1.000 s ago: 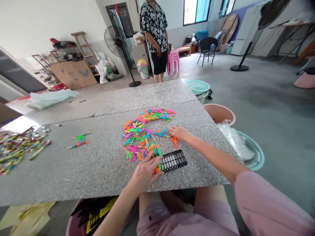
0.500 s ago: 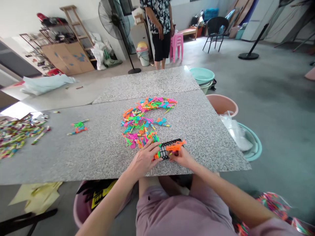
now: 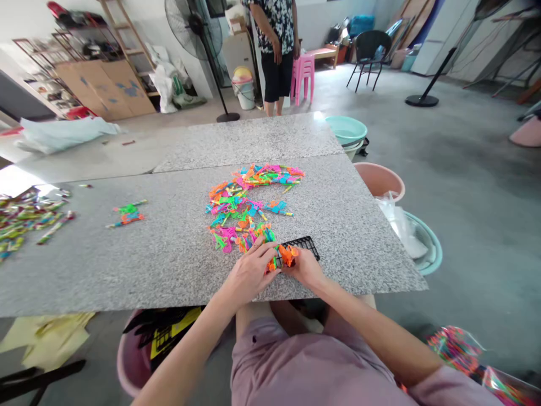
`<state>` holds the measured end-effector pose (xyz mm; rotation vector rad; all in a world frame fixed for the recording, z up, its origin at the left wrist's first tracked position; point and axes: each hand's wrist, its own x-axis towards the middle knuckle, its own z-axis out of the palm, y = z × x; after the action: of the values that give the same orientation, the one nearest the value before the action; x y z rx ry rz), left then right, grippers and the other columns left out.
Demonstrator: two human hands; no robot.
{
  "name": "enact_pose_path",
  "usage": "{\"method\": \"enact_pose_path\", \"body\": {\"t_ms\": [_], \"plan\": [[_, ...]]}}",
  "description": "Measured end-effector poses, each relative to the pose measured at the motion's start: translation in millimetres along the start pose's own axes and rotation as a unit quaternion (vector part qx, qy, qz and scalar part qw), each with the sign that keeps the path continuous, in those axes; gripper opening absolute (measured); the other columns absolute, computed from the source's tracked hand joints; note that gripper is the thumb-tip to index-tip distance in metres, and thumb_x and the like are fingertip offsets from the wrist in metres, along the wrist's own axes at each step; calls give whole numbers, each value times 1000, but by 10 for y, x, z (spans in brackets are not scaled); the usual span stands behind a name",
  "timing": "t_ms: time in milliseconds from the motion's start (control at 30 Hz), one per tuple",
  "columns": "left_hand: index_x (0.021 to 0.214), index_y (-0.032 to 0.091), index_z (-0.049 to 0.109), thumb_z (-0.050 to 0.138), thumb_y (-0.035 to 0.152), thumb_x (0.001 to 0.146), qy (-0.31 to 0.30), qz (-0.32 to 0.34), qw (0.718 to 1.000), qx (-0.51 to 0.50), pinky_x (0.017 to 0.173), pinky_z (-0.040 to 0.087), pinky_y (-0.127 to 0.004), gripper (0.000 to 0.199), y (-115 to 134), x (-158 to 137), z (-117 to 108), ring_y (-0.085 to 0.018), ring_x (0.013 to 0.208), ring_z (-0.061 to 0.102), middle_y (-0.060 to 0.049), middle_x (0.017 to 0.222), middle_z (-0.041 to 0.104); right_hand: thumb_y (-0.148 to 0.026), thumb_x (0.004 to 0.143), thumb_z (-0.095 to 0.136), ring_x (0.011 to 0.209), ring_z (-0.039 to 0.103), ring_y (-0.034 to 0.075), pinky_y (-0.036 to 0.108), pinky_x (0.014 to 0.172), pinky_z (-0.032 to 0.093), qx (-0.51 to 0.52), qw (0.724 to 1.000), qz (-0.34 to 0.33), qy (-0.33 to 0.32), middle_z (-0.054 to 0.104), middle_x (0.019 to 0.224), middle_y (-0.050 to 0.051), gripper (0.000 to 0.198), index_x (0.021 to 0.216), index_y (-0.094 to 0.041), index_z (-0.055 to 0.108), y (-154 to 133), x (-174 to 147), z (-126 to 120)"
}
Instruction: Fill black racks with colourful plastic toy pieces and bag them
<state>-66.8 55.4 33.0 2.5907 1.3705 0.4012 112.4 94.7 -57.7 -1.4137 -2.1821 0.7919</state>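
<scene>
Both hands meet at the near edge of the granite counter (image 3: 169,265): the right hand (image 3: 305,269) pinches an orange plastic piece (image 3: 288,255) over the black grid tray (image 3: 298,250), while the left hand (image 3: 249,273) clasps the tray's left end, beside the colourful pile (image 3: 245,208).

black grid tray (image 3: 301,246): near end covered by both hands, cell contents too small to make out
orange piece (image 3: 288,255): pinched in right hand (image 3: 305,269), shape half buried under fingers
left hand (image 3: 249,274): hides whatever sits under the palm
standing person (image 3: 274,45): cut off above the chest by the top edge
wrapper pile (image 3: 21,217): runs off the left edge
</scene>
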Motion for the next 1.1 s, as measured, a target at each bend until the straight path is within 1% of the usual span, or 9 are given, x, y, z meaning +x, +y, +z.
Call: {"method": "enact_pose_path", "body": {"t_ms": [133,267,567,667,767,867,933,1000,1100], "plan": [[105,19,52,63,23,88,-1,5,1000,-4,111,41,-48,20,-15,-3,8,-29,137,40,-8,133,56,-18,66,75,62,53,14,22,58,34,9,1000,-29,3,61,69,0,14,71,-17,62,2,22,-10],[108,20,53,63,22,88,3,5,1000,-5,110,42,-48,23,-14,-4,18,-30,139,37,-8,134,55,-20,67,76,60,51,13,22,57,34,13,1000,-19,-5,59,68,-1,17,68,-17,60,4,2,-16],[111,18,54,63,21,87,3,3,1000,-7,110,42,-49,26,-6,-1,27,-31,138,38,-9,134,55,-25,76,71,70,60,17,24,64,40,-76,994,-4,-75,66,79,6,10,74,-16,65,-105,-34,-84],[125,18,50,62,18,87,5,5,1000,-4,111,40,-48,40,-4,9,10,-29,134,43,-10,136,54,-19,81,61,77,64,20,26,68,41,-108,990,-3,-95,69,84,9,8,77,-16,68,-207,-10,-101],[142,21,39,59,18,89,4,18,1000,-2,115,34,-48,57,5,17,-14,-25,132,47,-9,140,52,-19,82,59,80,66,23,28,69,43,-123,986,34,-105,71,83,12,12,84,-15,70,-296,38,-93],[145,24,38,63,26,88,13,16,1000,1,115,34,-50,62,23,18,-21,-26,131,48,-8,141,51,-21,80,63,84,67,26,29,69,44,-126,985,50,-111,72,88,15,16,93,-13,71,-341,55,-58],[142,25,43,65,33,87,25,2,1000,0,112,37,-50,60,33,13,-5,-28,130,49,-8,139,54,-21,81,63,87,67,26,28,70,44,-122,987,40,-101,72,92,15,20,97,-12,70,-325,29,-38],[135,24,51,63,33,88,40,-12,999,2,110,41,-50,49,36,6,24,-28,127,51,-8,134,58,-20,81,62,88,67,24,27,71,44,-109,988,11,-105,72,93,13,18,95,-12,71,-258,24,-58],[120,22,61,61,29,90,51,-16,999,11,108,44,-48,31,24,-4,62,-27,123,54,-7,129,61,-19,74,70,81,66,20,24,69,45,-75,979,-46,-184,73,86,5,13,86,-17,73,-91,220,-220]]}}
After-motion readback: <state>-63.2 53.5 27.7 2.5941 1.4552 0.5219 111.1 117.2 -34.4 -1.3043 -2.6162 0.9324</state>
